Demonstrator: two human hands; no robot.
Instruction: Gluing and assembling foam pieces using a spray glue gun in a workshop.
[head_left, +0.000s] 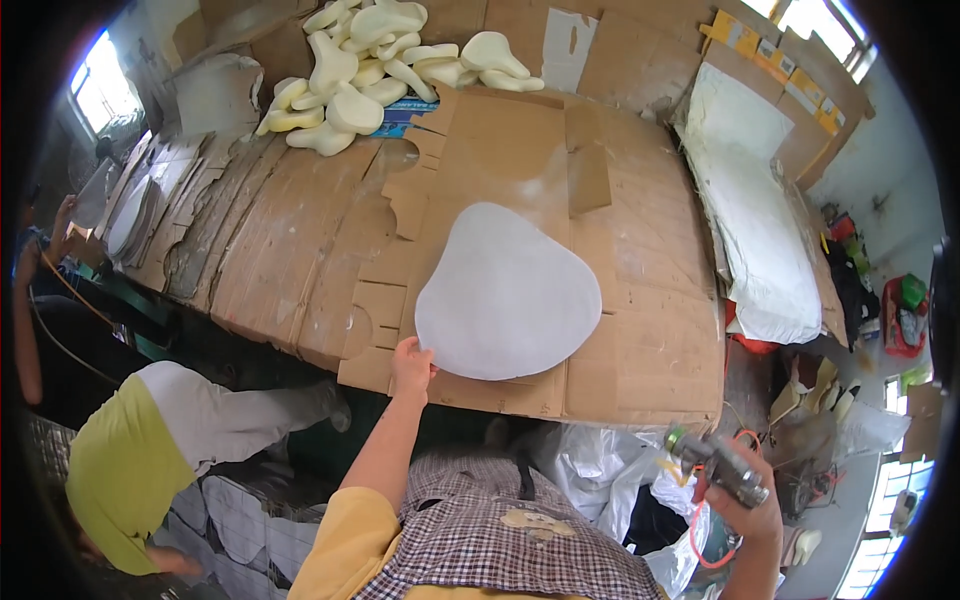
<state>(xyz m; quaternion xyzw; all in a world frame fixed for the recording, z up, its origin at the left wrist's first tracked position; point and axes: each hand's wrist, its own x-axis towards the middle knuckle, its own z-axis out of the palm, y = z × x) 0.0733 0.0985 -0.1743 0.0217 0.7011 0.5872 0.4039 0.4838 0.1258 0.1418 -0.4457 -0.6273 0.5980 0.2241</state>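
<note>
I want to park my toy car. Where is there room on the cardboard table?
Bare cardboard shows right of the pale panel, up to the white sheet, and left, between the notched cardboard and the stacked sheets. It's crowded at the back left, where foam shapes pile up, and by the left hand.

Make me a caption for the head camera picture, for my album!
The left grip touches a grey sheet lying on cardboard; the right grip holds a metal tool.
</note>
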